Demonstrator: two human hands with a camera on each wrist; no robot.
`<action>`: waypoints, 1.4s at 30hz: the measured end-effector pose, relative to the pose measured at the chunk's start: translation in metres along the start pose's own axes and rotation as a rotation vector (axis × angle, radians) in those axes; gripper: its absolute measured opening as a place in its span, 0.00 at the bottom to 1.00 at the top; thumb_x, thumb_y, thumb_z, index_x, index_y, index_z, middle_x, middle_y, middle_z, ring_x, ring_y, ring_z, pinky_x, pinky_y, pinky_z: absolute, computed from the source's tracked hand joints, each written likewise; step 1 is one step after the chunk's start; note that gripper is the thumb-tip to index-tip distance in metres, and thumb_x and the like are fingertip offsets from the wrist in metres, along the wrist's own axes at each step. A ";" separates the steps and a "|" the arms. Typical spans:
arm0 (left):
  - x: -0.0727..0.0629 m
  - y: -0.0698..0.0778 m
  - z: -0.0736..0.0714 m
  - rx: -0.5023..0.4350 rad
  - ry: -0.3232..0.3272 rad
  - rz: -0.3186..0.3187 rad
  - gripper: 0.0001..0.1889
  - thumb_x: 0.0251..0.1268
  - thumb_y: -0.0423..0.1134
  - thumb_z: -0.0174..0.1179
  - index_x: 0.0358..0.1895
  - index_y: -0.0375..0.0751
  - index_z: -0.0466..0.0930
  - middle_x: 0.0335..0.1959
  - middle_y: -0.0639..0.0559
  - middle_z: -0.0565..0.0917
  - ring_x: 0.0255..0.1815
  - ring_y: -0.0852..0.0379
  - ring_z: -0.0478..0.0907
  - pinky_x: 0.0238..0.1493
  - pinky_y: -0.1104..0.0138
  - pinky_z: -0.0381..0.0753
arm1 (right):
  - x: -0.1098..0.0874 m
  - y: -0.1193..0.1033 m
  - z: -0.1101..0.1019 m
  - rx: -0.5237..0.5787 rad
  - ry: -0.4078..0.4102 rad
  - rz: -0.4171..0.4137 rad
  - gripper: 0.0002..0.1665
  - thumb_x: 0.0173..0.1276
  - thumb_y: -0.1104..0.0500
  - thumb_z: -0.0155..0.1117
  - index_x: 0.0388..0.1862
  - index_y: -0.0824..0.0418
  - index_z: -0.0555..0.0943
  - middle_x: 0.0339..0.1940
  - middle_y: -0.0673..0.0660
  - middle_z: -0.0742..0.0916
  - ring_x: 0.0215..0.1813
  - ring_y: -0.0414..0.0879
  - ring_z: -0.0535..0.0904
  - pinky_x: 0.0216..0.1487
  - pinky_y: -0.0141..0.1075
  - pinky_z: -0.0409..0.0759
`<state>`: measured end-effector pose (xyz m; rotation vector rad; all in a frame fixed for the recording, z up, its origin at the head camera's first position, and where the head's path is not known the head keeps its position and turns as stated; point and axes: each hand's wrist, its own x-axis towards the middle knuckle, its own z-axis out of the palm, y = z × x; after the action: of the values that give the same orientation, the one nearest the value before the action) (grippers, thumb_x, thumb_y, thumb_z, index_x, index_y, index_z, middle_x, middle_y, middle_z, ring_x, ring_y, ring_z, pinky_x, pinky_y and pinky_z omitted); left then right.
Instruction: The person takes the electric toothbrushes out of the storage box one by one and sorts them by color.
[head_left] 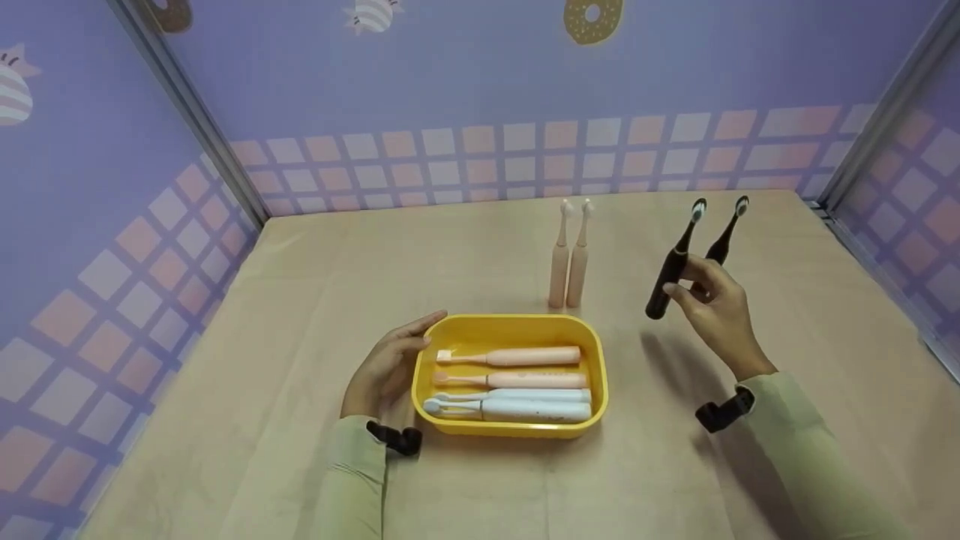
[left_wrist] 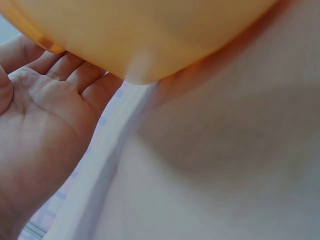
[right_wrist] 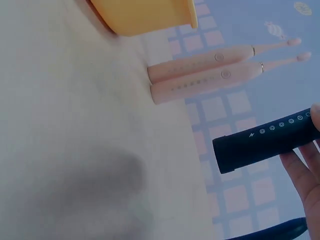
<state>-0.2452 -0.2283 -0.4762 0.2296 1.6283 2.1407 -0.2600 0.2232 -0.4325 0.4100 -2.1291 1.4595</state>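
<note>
In the head view, my right hand point(head_left: 716, 311) pinches a black electric toothbrush point(head_left: 670, 271) by its handle, tilted and raised above the table. A second black electric toothbrush point(head_left: 724, 241) is just behind; the hand hides its lower part, so I cannot tell what it rests on. My left hand point(head_left: 386, 371) touches the left end of a yellow bin point(head_left: 510, 429), its fingers extended along the outer wall in the left wrist view. Inside lie two pink toothbrushes point(head_left: 534, 356) and two white toothbrushes point(head_left: 536, 409), side by side, heads to the left.
Two pink electric toothbrushes point(head_left: 559, 276) stand upright together behind the bin; the right wrist view shows their buttons. A beige cloth point(head_left: 247, 435) covers the table. Patterned purple walls point(head_left: 480, 90) enclose its back and sides.
</note>
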 end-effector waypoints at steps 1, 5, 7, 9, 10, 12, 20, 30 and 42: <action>0.000 0.000 0.000 0.000 0.003 0.000 0.29 0.71 0.30 0.45 0.75 0.39 0.56 0.74 0.45 0.63 0.69 0.52 0.67 0.69 0.59 0.68 | 0.000 0.000 -0.002 0.000 0.005 0.005 0.23 0.59 0.73 0.66 0.55 0.70 0.78 0.42 0.45 0.83 0.41 0.32 0.78 0.36 0.18 0.73; 0.000 0.000 0.000 -0.003 0.009 0.003 0.29 0.70 0.30 0.46 0.74 0.39 0.57 0.72 0.45 0.65 0.68 0.52 0.69 0.69 0.60 0.69 | -0.001 0.000 -0.008 0.020 -0.002 0.034 0.23 0.59 0.72 0.66 0.55 0.70 0.78 0.42 0.40 0.81 0.39 0.34 0.76 0.40 0.18 0.77; 0.000 0.000 0.000 -0.006 0.009 0.007 0.29 0.69 0.30 0.46 0.74 0.39 0.57 0.72 0.45 0.66 0.67 0.52 0.69 0.69 0.59 0.68 | -0.001 0.002 -0.011 0.031 -0.010 0.049 0.23 0.60 0.73 0.65 0.56 0.72 0.77 0.42 0.40 0.81 0.41 0.34 0.77 0.40 0.19 0.80; 0.000 0.000 0.000 -0.007 0.005 0.010 0.29 0.70 0.30 0.46 0.74 0.38 0.57 0.72 0.45 0.65 0.67 0.53 0.69 0.69 0.60 0.68 | -0.001 0.004 -0.014 0.038 -0.020 0.068 0.24 0.61 0.73 0.64 0.58 0.73 0.75 0.42 0.41 0.80 0.42 0.33 0.77 0.40 0.20 0.81; 0.000 0.000 0.000 -0.008 0.006 0.012 0.29 0.70 0.30 0.46 0.74 0.38 0.57 0.72 0.45 0.65 0.67 0.53 0.69 0.69 0.60 0.68 | -0.001 0.005 -0.016 0.033 -0.020 0.077 0.25 0.61 0.72 0.64 0.58 0.73 0.75 0.42 0.41 0.80 0.44 0.33 0.77 0.40 0.21 0.81; 0.000 0.000 0.000 -0.007 0.007 0.013 0.29 0.70 0.30 0.46 0.74 0.39 0.58 0.72 0.46 0.66 0.67 0.53 0.70 0.68 0.61 0.69 | -0.002 0.011 -0.019 0.017 -0.017 0.097 0.25 0.62 0.71 0.64 0.59 0.72 0.75 0.43 0.40 0.79 0.46 0.31 0.77 0.41 0.20 0.81; -0.001 -0.002 0.000 0.006 0.000 0.021 0.29 0.70 0.31 0.46 0.74 0.40 0.58 0.69 0.48 0.70 0.65 0.54 0.72 0.66 0.62 0.72 | -0.005 0.021 -0.030 -0.038 0.000 0.140 0.24 0.63 0.66 0.65 0.58 0.69 0.76 0.43 0.36 0.80 0.49 0.28 0.77 0.49 0.17 0.76; 0.000 -0.002 -0.001 0.003 0.007 0.019 0.29 0.70 0.32 0.47 0.74 0.41 0.58 0.71 0.47 0.68 0.66 0.53 0.71 0.67 0.60 0.71 | -0.005 0.030 -0.041 -0.095 0.016 0.182 0.24 0.64 0.68 0.63 0.60 0.70 0.74 0.44 0.34 0.80 0.49 0.26 0.76 0.49 0.15 0.73; 0.000 -0.001 0.000 0.000 0.001 0.014 0.29 0.71 0.31 0.46 0.74 0.40 0.57 0.71 0.46 0.67 0.67 0.53 0.70 0.68 0.60 0.70 | -0.006 0.038 -0.050 -0.154 0.020 0.280 0.27 0.66 0.57 0.64 0.64 0.59 0.73 0.46 0.35 0.79 0.51 0.24 0.74 0.50 0.17 0.73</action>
<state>-0.2447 -0.2279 -0.4771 0.2405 1.6315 2.1522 -0.2622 0.2829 -0.4513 0.0397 -2.3349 1.4239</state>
